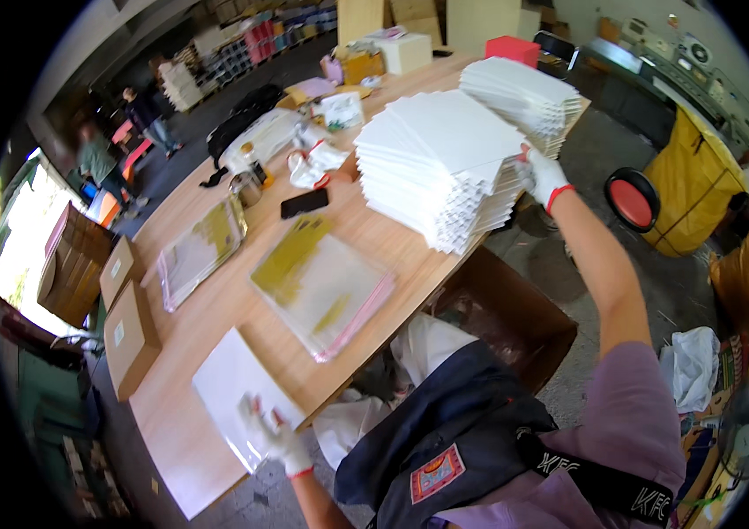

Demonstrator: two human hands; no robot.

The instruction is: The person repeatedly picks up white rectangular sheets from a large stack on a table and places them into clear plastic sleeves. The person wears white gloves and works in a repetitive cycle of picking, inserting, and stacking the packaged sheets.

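Note:
My left hand, in a white glove with a red cuff, rests with fingers apart on a flat white packet near the table's front edge. A glossy, clear strip shows at the packet's lower end. My right hand, gloved alike, reaches out to a tall, uneven stack of white sheets. Its fingers close on the corner of a white sheet at the top; the undersides of the fingers are hidden. Between my hands lies a pile of clear plastic sleeves with a pink edge.
Behind the sleeves are a dark phone, another sleeve pile, a bottle and a tape roll. More white sheets stand at the back right. Below the table edge is an open carton. People are in the background.

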